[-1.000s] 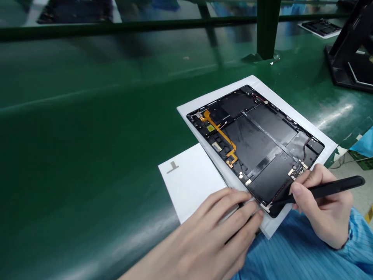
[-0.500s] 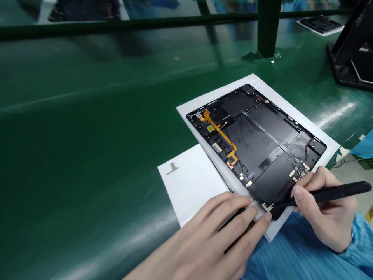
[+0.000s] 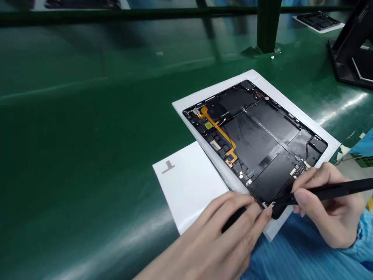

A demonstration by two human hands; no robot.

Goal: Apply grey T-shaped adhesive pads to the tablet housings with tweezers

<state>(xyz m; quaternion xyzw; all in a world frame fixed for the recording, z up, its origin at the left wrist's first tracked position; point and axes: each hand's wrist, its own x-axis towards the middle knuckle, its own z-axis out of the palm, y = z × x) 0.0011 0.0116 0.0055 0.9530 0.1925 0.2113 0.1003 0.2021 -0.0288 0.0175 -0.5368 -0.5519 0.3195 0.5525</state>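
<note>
An opened tablet (image 3: 256, 136) lies back-side up on a white sheet (image 3: 294, 112), showing black battery panels, an orange flex cable (image 3: 217, 130) and a small circuit board (image 3: 298, 170). My right hand (image 3: 326, 206) is closed around a black stylus-like tool (image 3: 323, 192), whose tip touches the tablet's near corner. My left hand (image 3: 221, 237) rests with fingers stretched flat, fingertips pressing on that same near corner, right beside the tool's tip.
A second white sheet (image 3: 189, 182) with a small grey T-shaped piece (image 3: 168, 166) lies left of the tablet on the green belt (image 3: 87, 136). A green post (image 3: 268, 25) stands behind. A black stand (image 3: 352, 50) and another tablet on a sheet (image 3: 317, 19) are at the far right.
The view has shifted slightly, so the tablet sits a little higher and to the left. My left fingertips have crept closer to the tool's tip at the near corner.
</note>
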